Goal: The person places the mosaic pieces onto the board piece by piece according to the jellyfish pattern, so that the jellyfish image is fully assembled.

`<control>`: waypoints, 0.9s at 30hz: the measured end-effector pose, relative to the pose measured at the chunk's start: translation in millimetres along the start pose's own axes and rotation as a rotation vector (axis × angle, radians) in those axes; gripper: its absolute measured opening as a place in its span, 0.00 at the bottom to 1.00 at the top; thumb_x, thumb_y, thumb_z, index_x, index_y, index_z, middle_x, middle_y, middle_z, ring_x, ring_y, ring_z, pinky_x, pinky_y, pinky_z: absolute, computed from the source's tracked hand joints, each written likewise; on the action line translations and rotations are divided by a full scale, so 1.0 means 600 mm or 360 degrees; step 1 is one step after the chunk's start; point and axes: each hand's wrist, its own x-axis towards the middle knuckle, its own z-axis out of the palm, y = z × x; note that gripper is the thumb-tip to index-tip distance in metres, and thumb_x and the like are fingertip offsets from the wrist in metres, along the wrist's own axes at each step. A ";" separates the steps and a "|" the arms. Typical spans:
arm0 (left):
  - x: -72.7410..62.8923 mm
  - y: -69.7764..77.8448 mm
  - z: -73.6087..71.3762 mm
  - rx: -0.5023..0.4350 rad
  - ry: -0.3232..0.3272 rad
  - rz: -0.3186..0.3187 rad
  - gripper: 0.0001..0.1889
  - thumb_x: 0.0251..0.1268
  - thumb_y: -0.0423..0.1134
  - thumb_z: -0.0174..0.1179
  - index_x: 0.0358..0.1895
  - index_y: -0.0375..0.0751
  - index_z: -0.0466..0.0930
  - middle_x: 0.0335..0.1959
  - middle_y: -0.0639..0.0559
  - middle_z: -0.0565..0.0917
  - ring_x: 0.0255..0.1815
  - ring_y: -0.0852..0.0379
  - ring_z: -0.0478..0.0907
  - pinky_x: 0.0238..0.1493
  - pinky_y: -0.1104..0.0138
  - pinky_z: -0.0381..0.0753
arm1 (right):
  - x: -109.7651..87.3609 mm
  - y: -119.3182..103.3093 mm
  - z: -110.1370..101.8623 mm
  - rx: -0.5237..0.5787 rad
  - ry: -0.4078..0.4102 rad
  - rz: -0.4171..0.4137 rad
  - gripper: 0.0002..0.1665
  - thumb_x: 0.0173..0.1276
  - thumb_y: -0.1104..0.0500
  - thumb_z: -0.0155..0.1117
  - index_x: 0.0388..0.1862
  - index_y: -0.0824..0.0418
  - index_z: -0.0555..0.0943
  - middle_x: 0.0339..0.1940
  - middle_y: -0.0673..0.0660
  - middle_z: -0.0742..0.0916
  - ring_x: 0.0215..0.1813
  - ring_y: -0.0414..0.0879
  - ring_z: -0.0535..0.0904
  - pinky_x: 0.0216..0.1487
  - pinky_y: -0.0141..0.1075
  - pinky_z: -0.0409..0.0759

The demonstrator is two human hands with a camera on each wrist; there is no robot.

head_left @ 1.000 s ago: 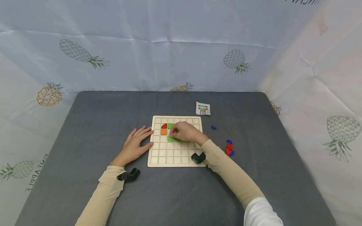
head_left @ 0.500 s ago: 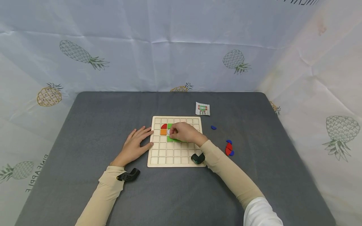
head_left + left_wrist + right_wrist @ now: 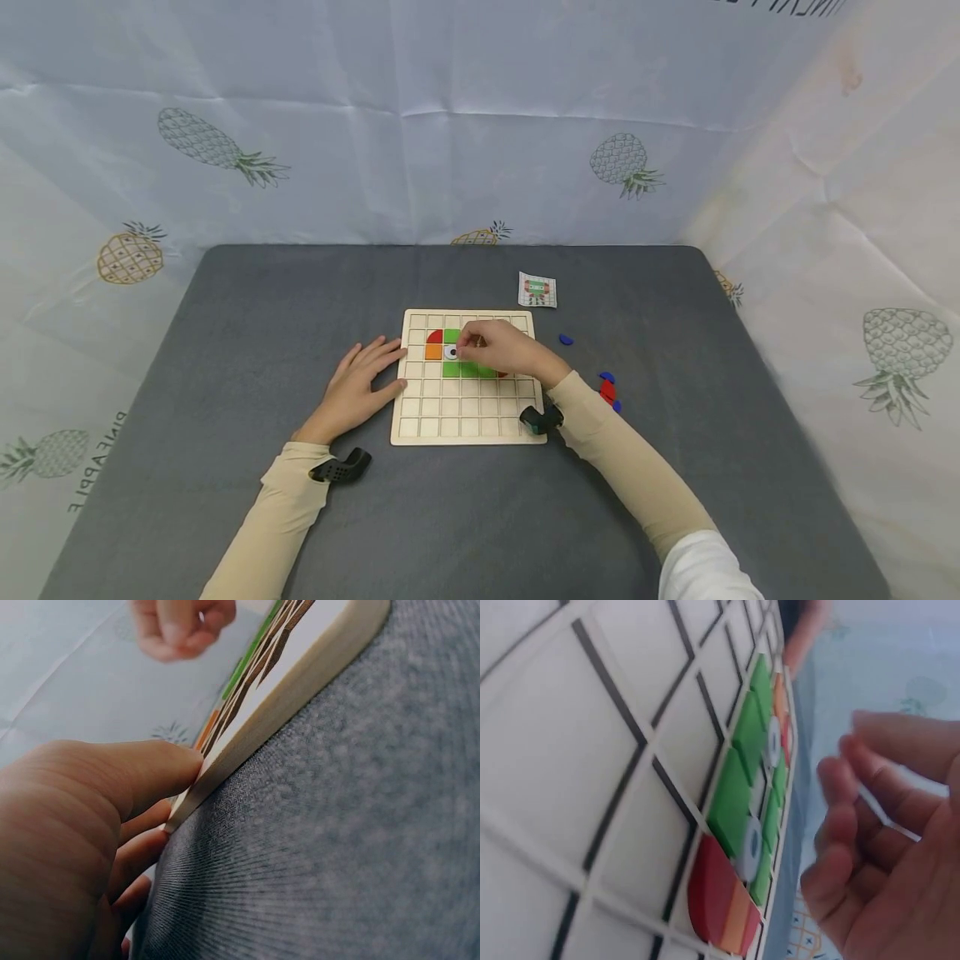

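A pale wooden grid board (image 3: 450, 408) lies flat on the table. My left hand (image 3: 351, 396) rests at its left edge, fingers spread, thumb and fingertips touching the rim (image 3: 255, 735). Over the board hovers my right hand (image 3: 504, 347), its fingers loosely bent with nothing between them in the right wrist view. By its fingertips, a white round eye piece (image 3: 451, 352) with a dark centre sits in a cell. Around that are green squares (image 3: 452, 369), a red quarter-round (image 3: 435, 337) and an orange square (image 3: 433, 352). The right wrist view shows a second white round piece (image 3: 750, 844).
Right of the board lie loose red pieces (image 3: 607, 390) and blue half-rounds (image 3: 607, 377), with another blue half-round (image 3: 566, 339) farther back. Behind the board's right corner is a small printed card (image 3: 537, 290). The grey table (image 3: 300, 308) meets a pineapple-print curtain (image 3: 420, 167).
My right hand has lifted off the white eye piece and shifted slightly right, uncovering its dark centre. My left hand stays at the board's edge.
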 end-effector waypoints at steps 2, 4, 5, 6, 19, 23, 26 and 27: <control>0.000 0.000 0.000 0.0003 0.0000 0.0003 0.31 0.71 0.49 0.63 0.75 0.48 0.69 0.80 0.47 0.65 0.84 0.44 0.52 0.84 0.47 0.37 | -0.011 0.001 -0.007 0.0094 -0.0001 -0.0026 0.08 0.77 0.54 0.60 0.47 0.55 0.84 0.41 0.54 0.87 0.34 0.43 0.76 0.37 0.34 0.76; 0.000 0.001 0.000 -0.0003 -0.0004 0.0004 0.31 0.71 0.49 0.63 0.75 0.47 0.69 0.80 0.47 0.65 0.84 0.44 0.51 0.84 0.47 0.37 | -0.023 0.002 -0.014 0.0166 -0.0012 -0.0039 0.11 0.78 0.53 0.59 0.49 0.58 0.84 0.42 0.58 0.87 0.33 0.46 0.76 0.36 0.35 0.76; -0.001 0.002 0.000 -0.0007 -0.0004 0.0004 0.31 0.71 0.49 0.63 0.75 0.47 0.69 0.80 0.47 0.65 0.84 0.44 0.51 0.84 0.47 0.37 | -0.029 0.001 -0.018 0.0195 -0.0016 -0.0041 0.13 0.78 0.53 0.59 0.50 0.60 0.84 0.43 0.60 0.87 0.33 0.48 0.76 0.35 0.35 0.76; -0.001 0.002 0.000 -0.0011 -0.0004 0.0005 0.31 0.71 0.48 0.63 0.75 0.47 0.69 0.80 0.47 0.65 0.84 0.44 0.51 0.84 0.47 0.37 | -0.035 0.001 -0.022 0.0215 -0.0017 -0.0046 0.14 0.79 0.54 0.59 0.50 0.61 0.83 0.44 0.62 0.87 0.32 0.49 0.76 0.35 0.36 0.76; 0.000 0.001 -0.003 -0.0005 -0.0006 0.0014 0.31 0.72 0.49 0.62 0.75 0.47 0.69 0.80 0.47 0.64 0.84 0.44 0.51 0.85 0.47 0.37 | -0.121 0.019 -0.096 0.0091 0.0208 0.0055 0.12 0.78 0.52 0.60 0.50 0.57 0.84 0.43 0.59 0.86 0.40 0.49 0.77 0.41 0.40 0.79; 0.000 0.001 -0.002 -0.0008 -0.0008 0.0017 0.31 0.72 0.49 0.62 0.75 0.47 0.69 0.80 0.47 0.65 0.84 0.44 0.51 0.84 0.47 0.37 | -0.148 0.028 -0.118 0.0041 0.0267 0.0124 0.12 0.78 0.51 0.60 0.50 0.55 0.85 0.44 0.60 0.86 0.41 0.50 0.77 0.42 0.39 0.78; 0.000 0.000 -0.001 -0.0009 -0.0012 0.0017 0.31 0.72 0.49 0.62 0.75 0.47 0.69 0.80 0.47 0.64 0.84 0.44 0.51 0.84 0.47 0.37 | -0.167 0.036 -0.130 0.0021 0.0306 0.0182 0.12 0.77 0.50 0.61 0.50 0.53 0.85 0.45 0.57 0.87 0.42 0.51 0.77 0.43 0.40 0.79; 0.000 0.000 -0.001 -0.0010 -0.0013 0.0018 0.31 0.72 0.49 0.62 0.75 0.47 0.69 0.80 0.47 0.64 0.84 0.44 0.51 0.84 0.47 0.37 | -0.172 0.040 -0.134 0.0016 0.0318 0.0200 0.13 0.77 0.50 0.61 0.51 0.53 0.85 0.46 0.57 0.87 0.43 0.52 0.77 0.43 0.40 0.79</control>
